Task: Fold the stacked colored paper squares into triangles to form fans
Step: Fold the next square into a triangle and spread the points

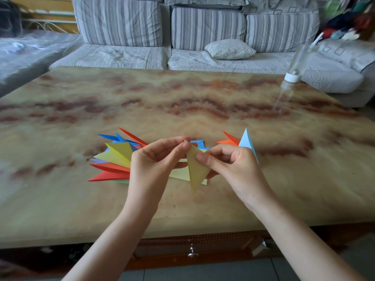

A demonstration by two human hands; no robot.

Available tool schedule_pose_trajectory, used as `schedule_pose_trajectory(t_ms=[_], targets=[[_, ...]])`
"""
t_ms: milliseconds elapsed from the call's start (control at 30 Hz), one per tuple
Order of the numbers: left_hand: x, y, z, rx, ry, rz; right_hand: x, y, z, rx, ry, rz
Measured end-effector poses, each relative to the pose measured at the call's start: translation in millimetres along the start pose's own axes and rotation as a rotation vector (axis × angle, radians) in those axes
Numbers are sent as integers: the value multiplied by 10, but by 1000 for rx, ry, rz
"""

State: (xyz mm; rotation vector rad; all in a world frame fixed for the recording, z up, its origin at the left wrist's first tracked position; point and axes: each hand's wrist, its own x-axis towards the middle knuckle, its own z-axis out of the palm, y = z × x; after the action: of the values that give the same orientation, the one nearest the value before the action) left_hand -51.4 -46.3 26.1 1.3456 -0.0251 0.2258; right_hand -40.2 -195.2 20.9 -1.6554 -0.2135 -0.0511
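Only real container here is a clear bottle [298, 61] with a white cap, standing at the far right edge of the worktop [182, 98]. It's blurry and see-through, so I can't tell if there's anything in it. There's also a drawer [213, 243] under the front edge with a metal knob [192, 254]. It's closed, so no idea about the contents.

Both hands are up just above the worktop on the same yellow triangle [197, 169]. The left hand [150, 165] pinches its top corner between thumb and forefinger. The right hand [229, 165] has its fingers [205, 159] curled in, pinching the right edge.

A flat yellow sheet [179, 174] lies right under it, mostly covered by the hands. A bit of blue paper [197, 142] pokes out behind the fingertips, hard to say what shape.

Left of the hands there's a fan of folded triangles [113, 159], red, yellow, blue and orange, with its inner end hidden behind the left wrist. On the right, an orange triangle [229, 139] and a light blue triangle [246, 140] stick up behind the right hand, bases cut off from view.

Behind it all is a striped sofa [121, 23] with a cushion [230, 49]. The colorful heap [345, 21] at top right is too blurred to make out.
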Motion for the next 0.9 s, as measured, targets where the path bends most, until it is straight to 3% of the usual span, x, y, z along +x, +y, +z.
schedule_pose_trajectory(t_ms=[600,900], targets=[[-2,-46,-5,51,1,-59,11,13,-5,-97,32,-53],[-64,-26,39,-108,94,-59,-15,-8,12,156,25,120]])
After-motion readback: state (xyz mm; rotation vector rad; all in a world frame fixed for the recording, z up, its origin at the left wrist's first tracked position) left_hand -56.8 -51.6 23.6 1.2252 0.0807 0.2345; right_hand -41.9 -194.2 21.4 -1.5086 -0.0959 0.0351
